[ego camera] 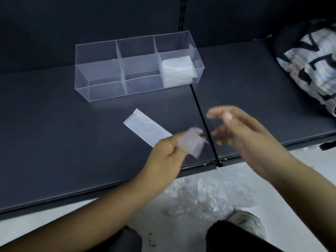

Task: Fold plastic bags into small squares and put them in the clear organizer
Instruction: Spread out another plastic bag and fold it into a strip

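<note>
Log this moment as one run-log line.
step: folding bag strip; left hand: pinches strip end; right hand: open, holding nothing; organizer: folded bags in right-end compartment; floor: loose bags

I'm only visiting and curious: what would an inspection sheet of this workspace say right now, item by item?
Surface: dark shelf, with a seam running front to back.
Job's things: clear organizer; its left and middle sections look empty, folded bags are stacked in its right end. A folded plastic strip lies on the shelf, near end lifted.
Clutter: loose clear bags heaped on the floor below the shelf edge.
Grippers: left hand pinches the strip's near end; right hand is open, blurred and holds nothing.
Cables: nothing seen.
Surroundings: patterned bag at the shelf's right; shoe on the floor.
</note>
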A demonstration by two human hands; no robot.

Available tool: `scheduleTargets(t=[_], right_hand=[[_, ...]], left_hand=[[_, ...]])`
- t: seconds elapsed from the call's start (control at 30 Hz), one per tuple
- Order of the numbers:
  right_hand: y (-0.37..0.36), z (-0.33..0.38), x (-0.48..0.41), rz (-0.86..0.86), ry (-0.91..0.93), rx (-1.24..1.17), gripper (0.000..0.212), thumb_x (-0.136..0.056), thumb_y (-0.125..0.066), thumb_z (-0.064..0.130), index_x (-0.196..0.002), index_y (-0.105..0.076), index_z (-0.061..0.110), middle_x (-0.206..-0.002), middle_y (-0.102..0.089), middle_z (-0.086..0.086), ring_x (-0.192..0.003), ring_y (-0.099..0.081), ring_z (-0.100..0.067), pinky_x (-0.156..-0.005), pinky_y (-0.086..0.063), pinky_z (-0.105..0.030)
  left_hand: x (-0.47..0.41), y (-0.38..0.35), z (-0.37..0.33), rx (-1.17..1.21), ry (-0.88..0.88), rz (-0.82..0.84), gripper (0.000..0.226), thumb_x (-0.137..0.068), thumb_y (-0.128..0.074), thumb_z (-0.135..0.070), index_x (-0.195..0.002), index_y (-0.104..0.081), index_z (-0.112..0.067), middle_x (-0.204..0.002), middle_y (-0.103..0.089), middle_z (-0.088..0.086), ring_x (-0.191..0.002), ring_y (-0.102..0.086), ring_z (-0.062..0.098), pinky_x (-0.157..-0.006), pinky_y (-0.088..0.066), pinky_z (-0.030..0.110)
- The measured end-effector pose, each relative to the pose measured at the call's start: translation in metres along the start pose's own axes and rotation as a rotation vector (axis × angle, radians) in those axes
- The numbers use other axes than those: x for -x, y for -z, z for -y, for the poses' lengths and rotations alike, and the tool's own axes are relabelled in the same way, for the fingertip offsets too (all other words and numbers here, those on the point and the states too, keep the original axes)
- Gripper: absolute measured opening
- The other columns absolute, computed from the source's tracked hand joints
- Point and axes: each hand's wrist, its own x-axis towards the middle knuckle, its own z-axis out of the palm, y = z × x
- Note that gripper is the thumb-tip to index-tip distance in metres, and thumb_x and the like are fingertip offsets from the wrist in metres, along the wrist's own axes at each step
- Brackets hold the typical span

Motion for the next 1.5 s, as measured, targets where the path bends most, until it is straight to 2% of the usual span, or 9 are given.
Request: scheduleTargets(t=[0.07, 0.13, 0.3, 0.7, 0.93, 1.03, 1.17, 1.33, 1.5], right_hand=[[-0.002, -0.004, -0.022, 0.201, -0.005, 0.018, 0.059, -0.086, -0.039, 0.062, -0.126, -0.057, 0.022, -0.121, -0.065, 0.008, -0.072, -0.057, -0.014, -0.068, -0.050, -0.024], [-0.011, -0.012, -0.037, 0.398, -0.086, 0.075, 0.056, -0.087, -0.033, 0.062, -0.121, -0.060, 0.026, -0.099, -0.071, 0.008, -0.064, -0.054, -0.013, -0.065, -0.047, -0.023], [-0.024, -0.042, -0.050, 0.304, -0.121, 0.373, 0.011, -0.090, -0.066, 0.027, -0.099, -0.068, 0.020, -0.069, -0.067, 0.004, -0.058, -0.058, -0.008, -0.058, -0.049, -0.021], [-0.023, -0.057, -0.042, -0.004, -0.240, 0.341, 0.004, -0.085, -0.069, 0.009, -0.087, -0.066, 0.011, -0.059, -0.067, -0.001, -0.040, -0.052, -0.009, -0.038, -0.041, -0.019], [-0.021, -0.055, -0.046, 0.017, -0.293, 0.325, 0.011, -0.083, -0.072, 0.009, -0.092, -0.065, 0.012, -0.071, -0.072, -0.005, -0.047, -0.060, -0.013, -0.040, -0.043, -0.021], [-0.020, -0.054, -0.046, 0.019, -0.315, 0.311, 0.012, -0.083, -0.072, 0.011, -0.093, -0.065, 0.013, -0.071, -0.072, -0.006, -0.051, -0.061, -0.018, -0.043, -0.045, -0.025], [-0.019, -0.048, -0.044, 0.023, -0.380, 0.255, 0.010, -0.088, -0.067, 0.017, -0.098, -0.066, 0.014, -0.071, -0.069, -0.010, -0.055, -0.062, -0.018, -0.049, -0.046, -0.026], [-0.017, -0.029, -0.031, 0.070, -0.497, -0.027, 0.021, -0.088, -0.066, 0.019, -0.105, -0.065, 0.006, -0.086, -0.074, -0.007, -0.053, -0.062, -0.014, -0.047, -0.046, -0.021], [-0.012, -0.011, -0.028, 0.111, -0.323, 0.088, 0.029, -0.088, -0.066, 0.017, -0.116, -0.059, 0.016, -0.100, -0.075, 0.000, -0.055, -0.064, -0.013, -0.047, -0.048, -0.019]], left_hand=[[-0.007, 0.015, -0.006, 0.197, 0.075, 0.019, 0.036, -0.096, -0.046, -0.033, -0.122, -0.063, -0.014, -0.113, -0.071, 0.006, -0.108, -0.066, 0.016, -0.100, -0.048, 0.032], [-0.015, 0.030, -0.008, 0.385, 0.147, 0.055, 0.043, -0.094, -0.042, -0.037, -0.120, -0.062, -0.010, -0.116, -0.069, 0.011, -0.113, -0.063, 0.022, -0.103, -0.046, 0.039], [-0.034, 0.059, 0.008, 0.512, 0.240, -0.032, 0.034, -0.103, -0.037, -0.024, -0.119, -0.060, -0.006, -0.114, -0.070, 0.014, -0.109, -0.065, 0.023, -0.090, -0.055, 0.034], [-0.071, 0.090, 0.032, -0.046, 0.279, -0.392, 0.008, -0.084, -0.073, -0.013, -0.079, -0.071, -0.008, -0.074, -0.072, 0.009, -0.056, -0.068, 0.014, -0.054, -0.054, 0.018], [-0.052, 0.094, 0.030, -0.604, -0.129, -0.584, 0.019, -0.088, -0.065, -0.009, -0.108, -0.065, -0.009, -0.092, -0.065, 0.002, -0.078, -0.064, 0.016, -0.080, -0.054, 0.032], [-0.018, 0.063, 0.034, -0.824, -0.462, -0.260, 0.032, -0.091, -0.057, -0.026, -0.117, -0.063, -0.009, -0.115, -0.061, 0.004, -0.105, -0.055, 0.018, -0.098, -0.039, 0.023], [0.011, 0.031, 0.052, -1.046, -0.453, 0.140, 0.076, -0.086, -0.051, -0.059, -0.139, -0.046, -0.005, -0.141, -0.049, 0.006, -0.131, -0.037, 0.014, -0.112, -0.014, 0.015], [0.005, 0.028, 0.058, -1.018, -0.526, -0.066, 0.049, -0.078, -0.078, -0.024, -0.120, -0.065, -0.002, -0.121, -0.066, 0.008, -0.110, -0.063, 0.023, -0.096, -0.050, 0.033], [-0.003, 0.037, 0.043, -0.834, -0.441, -0.130, 0.031, -0.094, -0.053, -0.030, -0.114, -0.071, -0.015, -0.087, -0.074, 0.005, -0.075, -0.069, 0.023, -0.065, -0.056, 0.034]])
